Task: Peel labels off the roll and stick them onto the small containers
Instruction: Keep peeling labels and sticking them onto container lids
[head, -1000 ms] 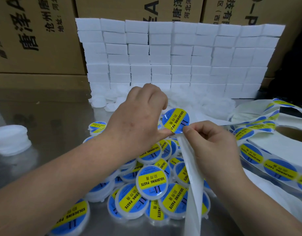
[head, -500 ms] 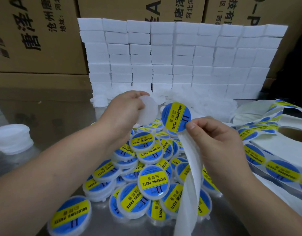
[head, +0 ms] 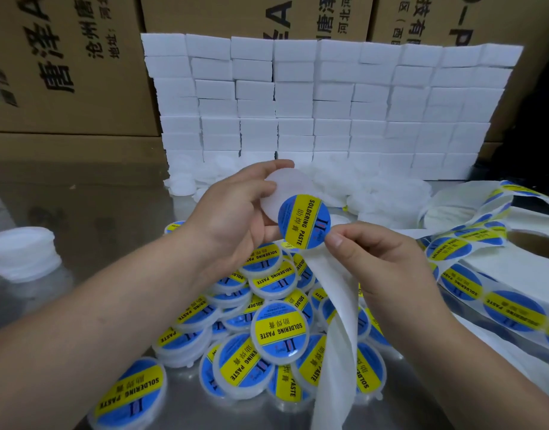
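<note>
My left hand (head: pixel 233 218) holds a blank white round container (head: pixel 290 187) up above the table, its flat face towards me. My right hand (head: pixel 381 259) pinches the lower edge of a round blue and yellow "SOLDERING PASTE" label (head: pixel 304 221), together with the white backing strip (head: pixel 335 330) that hangs down from it. The label overlaps the lower right of the container; I cannot tell whether it touches. The label roll (head: pixel 490 274) lies at the right with its strip unwound. A heap of labelled containers (head: pixel 279 330) lies below my hands.
A pile of blank white containers (head: pixel 375 193) lies behind my hands, before a wall of stacked white boxes (head: pixel 329 103). Another short stack of blank containers (head: pixel 22 256) stands at the left on the shiny metal table (head: pixel 96 206). Cardboard cartons (head: pixel 65 63) stand at the back.
My left hand has left the heap, picked up a blank container and raised it. My right hand has brought the peeled label up against the container.
</note>
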The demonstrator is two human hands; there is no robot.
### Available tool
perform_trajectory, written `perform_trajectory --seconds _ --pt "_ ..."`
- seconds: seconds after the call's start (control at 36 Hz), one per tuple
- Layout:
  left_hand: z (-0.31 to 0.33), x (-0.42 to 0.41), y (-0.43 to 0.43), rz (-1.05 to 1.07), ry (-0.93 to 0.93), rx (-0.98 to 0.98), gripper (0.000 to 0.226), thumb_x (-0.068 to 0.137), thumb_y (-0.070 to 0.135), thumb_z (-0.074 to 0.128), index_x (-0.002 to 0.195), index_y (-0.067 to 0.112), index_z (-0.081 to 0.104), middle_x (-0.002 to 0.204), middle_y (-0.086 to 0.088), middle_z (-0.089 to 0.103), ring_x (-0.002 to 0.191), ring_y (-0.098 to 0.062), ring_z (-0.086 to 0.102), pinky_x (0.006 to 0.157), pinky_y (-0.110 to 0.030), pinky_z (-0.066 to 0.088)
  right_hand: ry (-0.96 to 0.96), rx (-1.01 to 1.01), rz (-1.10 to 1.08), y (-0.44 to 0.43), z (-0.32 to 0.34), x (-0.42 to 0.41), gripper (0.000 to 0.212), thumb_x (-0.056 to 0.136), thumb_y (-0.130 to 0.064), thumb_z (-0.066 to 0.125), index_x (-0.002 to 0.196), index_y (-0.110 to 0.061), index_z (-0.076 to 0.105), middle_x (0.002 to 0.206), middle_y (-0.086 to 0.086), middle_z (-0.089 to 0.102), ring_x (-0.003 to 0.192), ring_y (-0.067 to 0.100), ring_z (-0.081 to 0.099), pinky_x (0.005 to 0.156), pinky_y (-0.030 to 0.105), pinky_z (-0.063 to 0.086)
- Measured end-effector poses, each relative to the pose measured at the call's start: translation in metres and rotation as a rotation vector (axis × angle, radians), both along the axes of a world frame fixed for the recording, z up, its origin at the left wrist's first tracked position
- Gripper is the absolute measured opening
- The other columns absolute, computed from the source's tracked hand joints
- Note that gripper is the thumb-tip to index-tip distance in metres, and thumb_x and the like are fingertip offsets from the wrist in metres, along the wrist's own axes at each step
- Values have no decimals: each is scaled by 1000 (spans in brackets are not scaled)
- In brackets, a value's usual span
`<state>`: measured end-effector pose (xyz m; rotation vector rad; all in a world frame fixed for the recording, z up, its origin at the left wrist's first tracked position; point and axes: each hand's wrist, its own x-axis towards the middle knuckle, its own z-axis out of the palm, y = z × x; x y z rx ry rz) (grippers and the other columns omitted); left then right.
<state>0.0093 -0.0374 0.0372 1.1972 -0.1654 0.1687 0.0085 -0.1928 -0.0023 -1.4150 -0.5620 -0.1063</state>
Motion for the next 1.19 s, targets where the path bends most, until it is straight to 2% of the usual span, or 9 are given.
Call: perform_trajectory --seconds 0.17,0.47,0.56,0.64,0.72,0.78,0.86,1.11,1.19 --pt "-2 -2 -2 -69 5 39 27 97 19 36 103 11 61 83 -10 66 72 -24 66 62 -39 58 8 13 31 0 0 1 18 53 -40 64 63 -30 74 66 -8 70 62 1 64 58 15 51" --pt "-6 -3 -2 -76 -52 125 20 93 15 44 98 18 63 78 -2 70 66 -21 69 53 -28 56 51 21 44 -2 1 2 19 55 -35 64 70 -36 75 74 -9 73 69 1 67 58 12 49" --pt "-7 -3 -3 -70 -63 141 18 92 14 47 97 20 63 76 1 69 65 -20 69 53 -27 56 47 14 60 -2 1 2 14 64 -24 67 70 -34 76 74 -8 73 69 2 67 58 12 49" --pt "-8 -3 -4 -59 -75 150 17 90 12 50 96 20 63 77 1 68 63 -19 68 52 -26 55 50 4 57 -3 1 2 30 79 -8 63 70 -34 76 74 -8 73 70 2 67 59 12 49" --pt "-8 -3 -5 -49 -83 171 19 90 10 51 97 22 63 82 0 67 63 -17 68 53 -25 55 65 -10 66 -2 1 1 25 78 -11 65 73 -32 76 77 -6 74 72 3 67 60 13 49" --pt "-8 -3 -5 -48 -88 181 19 90 11 51 98 23 63 83 0 67 65 -17 68 55 -26 56 80 4 75 -3 0 2 14 67 -21 68 74 -30 76 78 -5 74 72 4 68 60 14 50" --pt "-8 -4 -6 -47 -92 182 19 89 11 52 97 23 63 84 0 67 65 -16 68 56 -26 57 84 8 78 -2 0 3 20 57 -32 65 74 -32 76 77 -5 74 72 4 68 59 13 49" --pt "-10 -4 -7 -24 -101 187 19 89 9 53 94 24 65 79 2 67 65 -17 68 55 -25 57 67 -4 91 -2 -1 4 16 69 -21 67 76 -33 76 77 -6 74 72 3 68 60 14 50" --pt "-9 -5 -7 -18 -99 196 20 90 9 53 94 25 65 82 2 67 65 -17 68 55 -25 57 69 -11 98 -2 0 3 17 64 -21 76 75 -34 76 76 -6 74 72 3 68 60 13 49"
